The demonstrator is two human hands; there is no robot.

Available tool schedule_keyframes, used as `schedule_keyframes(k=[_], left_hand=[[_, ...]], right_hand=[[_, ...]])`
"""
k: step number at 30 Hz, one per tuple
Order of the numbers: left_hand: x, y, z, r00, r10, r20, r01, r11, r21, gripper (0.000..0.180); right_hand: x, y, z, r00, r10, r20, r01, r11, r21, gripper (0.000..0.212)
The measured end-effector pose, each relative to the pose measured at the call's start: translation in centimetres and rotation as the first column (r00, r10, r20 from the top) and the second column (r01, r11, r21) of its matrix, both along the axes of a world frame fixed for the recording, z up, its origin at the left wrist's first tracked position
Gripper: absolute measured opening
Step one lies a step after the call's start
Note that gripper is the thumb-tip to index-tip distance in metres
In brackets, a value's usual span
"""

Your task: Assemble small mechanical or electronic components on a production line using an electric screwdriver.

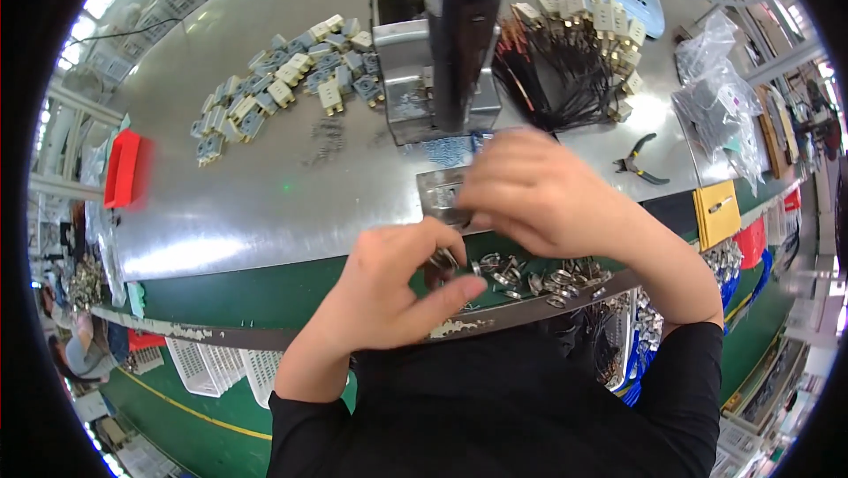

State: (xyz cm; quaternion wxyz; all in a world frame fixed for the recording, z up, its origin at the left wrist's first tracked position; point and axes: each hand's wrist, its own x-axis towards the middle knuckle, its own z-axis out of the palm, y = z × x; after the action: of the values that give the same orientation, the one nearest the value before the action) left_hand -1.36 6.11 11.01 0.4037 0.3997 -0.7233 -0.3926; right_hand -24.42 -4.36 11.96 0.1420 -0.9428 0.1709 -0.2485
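Left hand [380,279] and right hand [530,191] seen close together at the near side of the steel worktop [221,222]. In the left, a small shiny metal piece [444,259] is held within the curled fingers, thumb extended below it; piece is positioned over the green strip [265,297] along the near edge, just short of a flat metal block [433,195]. Right hand is motion-blurred, fingers bent and brought together at the block's right side; whether anything is gripped there cannot be told. Loose shiny metal parts [508,275] are scattered on the green strip, right of the left hand. Tiny blue pieces [449,152] are spread beyond the block, at the foot of a metal stand [402,107], partly covered from view by a dark cylinder [464,27]. Farther left, grey and cream connector blocks [281,92] are laid in a loose heap; to the right, black wires [565,80] are bundled, cream connectors attached. Pliers [631,163] are laid apart, well right of the block.
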Motion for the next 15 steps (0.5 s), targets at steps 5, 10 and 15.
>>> schedule_keyframes(k=[5,10,15], left_hand=[[2.6,-2.4,-1.1,0.994,0.106,0.019,-0.105,0.994,-0.029,0.013],[3.6,-4.6,-3.5,0.953,0.006,-0.301,0.057,0.978,0.199,0.011],[2.1,-4.7,-6.0,0.891,0.146,-0.43,-0.051,0.973,0.226,0.025]], right_hand=[[1.4,-0.3,-0.8,0.988,0.151,0.024,-0.15,0.92,0.361,0.013],[2.0,0.0,-0.3,0.992,0.024,0.124,-0.081,0.872,0.483,0.009],[2.3,0.5,-0.6,0.99,-0.087,0.11,0.042,0.933,0.358,0.006]])
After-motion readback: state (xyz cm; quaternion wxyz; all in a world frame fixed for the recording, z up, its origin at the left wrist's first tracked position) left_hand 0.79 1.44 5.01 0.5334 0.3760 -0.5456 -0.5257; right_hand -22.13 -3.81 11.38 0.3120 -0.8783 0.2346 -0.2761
